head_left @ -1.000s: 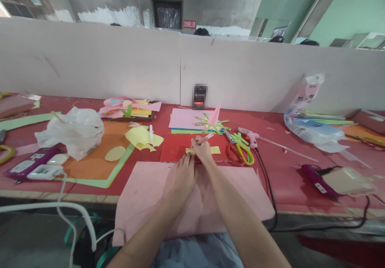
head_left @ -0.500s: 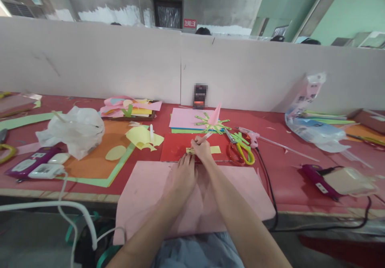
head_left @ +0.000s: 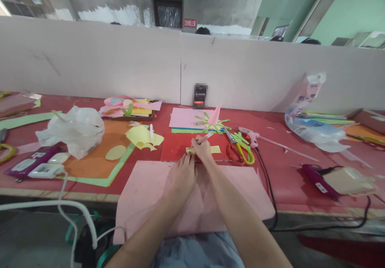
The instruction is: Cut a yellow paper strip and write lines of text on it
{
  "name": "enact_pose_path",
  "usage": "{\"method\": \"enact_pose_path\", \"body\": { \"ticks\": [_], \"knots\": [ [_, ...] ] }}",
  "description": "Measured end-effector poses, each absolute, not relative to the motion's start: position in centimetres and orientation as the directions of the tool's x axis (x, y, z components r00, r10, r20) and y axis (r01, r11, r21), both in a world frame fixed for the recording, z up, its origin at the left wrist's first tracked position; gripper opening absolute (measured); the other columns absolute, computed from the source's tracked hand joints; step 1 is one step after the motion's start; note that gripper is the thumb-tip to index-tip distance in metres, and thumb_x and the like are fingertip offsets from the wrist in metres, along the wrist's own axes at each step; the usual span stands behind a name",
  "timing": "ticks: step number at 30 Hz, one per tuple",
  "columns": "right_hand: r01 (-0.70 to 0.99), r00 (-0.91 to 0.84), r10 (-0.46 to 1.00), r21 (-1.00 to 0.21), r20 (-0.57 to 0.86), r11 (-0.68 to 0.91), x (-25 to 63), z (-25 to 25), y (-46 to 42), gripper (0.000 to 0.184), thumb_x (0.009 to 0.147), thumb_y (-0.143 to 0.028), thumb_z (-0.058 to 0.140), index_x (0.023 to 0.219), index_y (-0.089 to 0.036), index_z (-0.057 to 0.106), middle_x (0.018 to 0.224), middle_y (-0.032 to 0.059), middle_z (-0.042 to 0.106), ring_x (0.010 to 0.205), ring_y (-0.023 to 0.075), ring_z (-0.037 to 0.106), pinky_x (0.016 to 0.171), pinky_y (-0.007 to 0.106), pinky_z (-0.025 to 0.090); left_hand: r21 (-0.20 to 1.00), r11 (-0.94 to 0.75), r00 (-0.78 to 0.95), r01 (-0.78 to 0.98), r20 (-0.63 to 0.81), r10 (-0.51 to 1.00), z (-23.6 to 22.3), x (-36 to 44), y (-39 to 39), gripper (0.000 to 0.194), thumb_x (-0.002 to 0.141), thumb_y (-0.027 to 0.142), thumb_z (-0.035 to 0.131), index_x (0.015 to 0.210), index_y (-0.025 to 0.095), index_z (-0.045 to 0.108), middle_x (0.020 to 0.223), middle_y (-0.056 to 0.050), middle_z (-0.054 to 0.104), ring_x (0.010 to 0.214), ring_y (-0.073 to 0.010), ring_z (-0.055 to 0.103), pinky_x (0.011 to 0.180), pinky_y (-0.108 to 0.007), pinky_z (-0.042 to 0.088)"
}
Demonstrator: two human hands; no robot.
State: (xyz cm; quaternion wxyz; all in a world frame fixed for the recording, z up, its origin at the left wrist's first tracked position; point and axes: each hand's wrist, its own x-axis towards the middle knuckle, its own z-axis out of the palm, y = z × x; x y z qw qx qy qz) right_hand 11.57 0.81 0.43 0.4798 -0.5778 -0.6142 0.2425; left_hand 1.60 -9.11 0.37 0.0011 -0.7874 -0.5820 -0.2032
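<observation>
My right hand [head_left: 202, 147] is closed around a pale pen [head_left: 208, 136], its tip end down at a yellow paper strip [head_left: 215, 150]. The strip lies across a red sheet [head_left: 172, 147]. My left hand [head_left: 185, 174] rests flat with fingers stretched out, their tips at the strip's left end. Under my forearms a large pink sheet [head_left: 141, 196] spreads over the table edge. Just beyond the pen stands a pink paper cone [head_left: 214, 117] with green strips fanned around its base. Scissors [head_left: 246, 154] with red and yellow handles lie right of the red sheet.
A pink glue gun [head_left: 253, 139] with a black cord lies on the right. Purple power strips [head_left: 320, 182] sit at both sides. On the left are a crumpled white plastic bag [head_left: 80, 129], orange paper [head_left: 93, 166] and a tray [head_left: 153, 117] of scraps. A white partition [head_left: 120, 63] stands behind.
Almost nothing differs. My right hand and the pen have shifted only very slightly; my left hand stays in place.
</observation>
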Motion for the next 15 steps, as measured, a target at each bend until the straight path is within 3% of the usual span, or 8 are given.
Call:
{"method": "enact_pose_path", "body": {
  "ticks": [15],
  "knots": [
    [0.569,0.146,0.926,-0.795,0.348,0.210,11.49,0.66,0.69,0.030,0.076,-0.036,0.042,0.053,-0.022,0.030,0.048,-0.0049,0.045,0.049,0.0113,0.042,0.053,0.022,0.033,0.216,-0.334,0.251,0.917,0.337,0.907,0.22,1.57,-9.14,0.037,0.086,0.017,0.040,0.122,0.010,0.047,0.126,-0.015,0.051,0.117,-0.0257,0.047,0.097,-0.040,0.037]
  ]
}}
